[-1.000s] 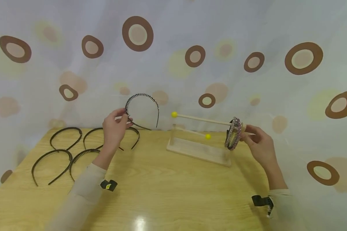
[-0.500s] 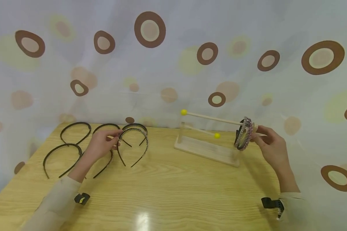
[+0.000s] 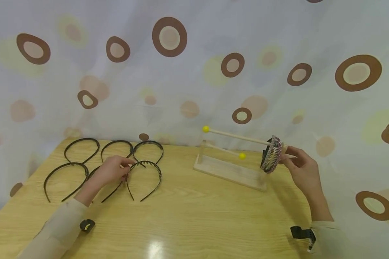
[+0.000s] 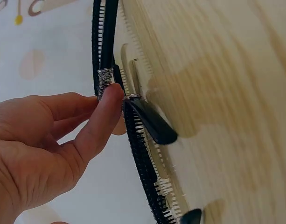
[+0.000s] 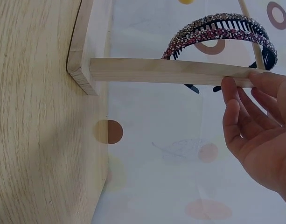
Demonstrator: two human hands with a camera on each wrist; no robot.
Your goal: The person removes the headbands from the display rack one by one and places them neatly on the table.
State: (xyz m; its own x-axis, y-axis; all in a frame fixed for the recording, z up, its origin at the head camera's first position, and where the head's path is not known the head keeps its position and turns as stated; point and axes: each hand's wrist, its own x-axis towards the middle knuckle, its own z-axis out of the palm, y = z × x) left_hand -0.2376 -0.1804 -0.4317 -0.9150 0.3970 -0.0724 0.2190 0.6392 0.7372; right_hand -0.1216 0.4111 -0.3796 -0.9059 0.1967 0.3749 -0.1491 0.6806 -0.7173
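A black toothed headband [image 3: 144,162] lies on the wooden table [image 3: 197,216], in front of the other bands. My left hand [image 3: 126,171] pinches its left end; in the left wrist view my fingertips [image 4: 112,93] meet on the band [image 4: 140,154]. At the right stands a wooden stand [image 3: 227,171] with a yellow-tipped dowel [image 3: 236,136]. Glittery headbands [image 3: 273,153] hang at the dowel's right end. My right hand [image 3: 286,153] holds the stand's right upright. The right wrist view shows my fingertips [image 5: 236,86] against the upright [image 5: 156,70], under the glittery bands [image 5: 217,25].
Several more black headbands [image 3: 82,140] lie in rows at the table's back left. A second, lower dowel with a yellow ball [image 3: 242,155] juts from the stand. A dotted curtain [image 3: 194,72] closes off the back and sides.
My left hand brought the toothed headband down from the air onto the table in front of the other bands. The right hand stayed at the stand's upright.
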